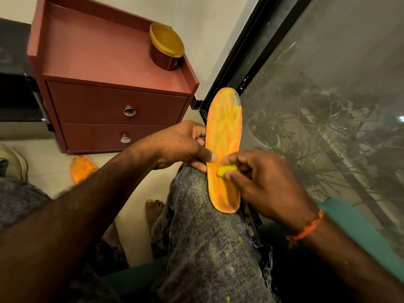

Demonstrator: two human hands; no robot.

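So, your left hand [183,145] has its fingers curled round the left edge of the orange insole [224,132], which is propped on your knee [194,193], toe end up by the window [328,95]. Your right hand [264,184] pinches a small yellow wad [225,171] in its fingers and presses it onto the heel half. A second insole [82,168] lies on the floor [135,193] by the red drawer unit [98,62].

place: home room | evidence: small maroon wooden two-drawer bedside cabinet [113,88] | pale tiled floor [52,169] | black-framed glass window [317,88]
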